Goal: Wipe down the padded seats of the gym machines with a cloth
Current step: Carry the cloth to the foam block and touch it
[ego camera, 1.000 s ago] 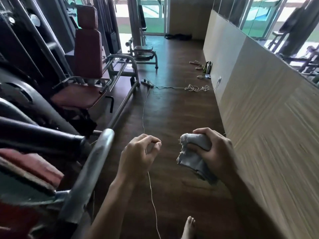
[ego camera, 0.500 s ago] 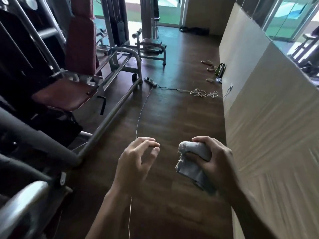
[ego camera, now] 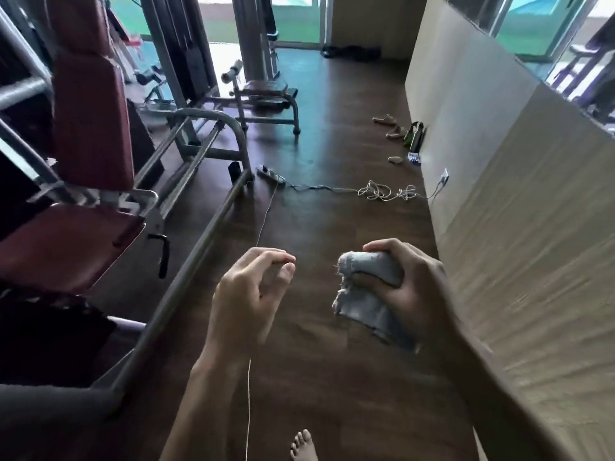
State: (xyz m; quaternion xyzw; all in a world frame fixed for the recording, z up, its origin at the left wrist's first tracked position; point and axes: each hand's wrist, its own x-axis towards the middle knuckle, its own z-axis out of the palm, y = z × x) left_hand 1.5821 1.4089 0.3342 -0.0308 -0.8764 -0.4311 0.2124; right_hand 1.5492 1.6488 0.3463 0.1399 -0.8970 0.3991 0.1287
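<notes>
A crumpled grey cloth (ego camera: 366, 294) with frayed edges sits right of centre in the lower half of the frame, bunched in the person's right hand (ego camera: 412, 287). The fingers curl tightly over its top and a loose end hangs below the palm. Left of it, apart from the cloth, the left hand (ego camera: 246, 294) hangs with fingers loosely curled and thumb close to the forefinger, holding nothing that can be made out. A thin cord (ego camera: 264, 217) runs along the dark wood floor (ego camera: 332, 144) behind that hand to a power strip (ego camera: 271, 174) at mid-frame. At the left edge is a gym machine's dark red padded seat (ego camera: 66, 247), its upright backrest (ego camera: 90, 121) above it. A pale wood-grain wall (ego camera: 499, 161) fills the right side. A bare foot (ego camera: 303, 447) shows at the bottom edge.
</notes>
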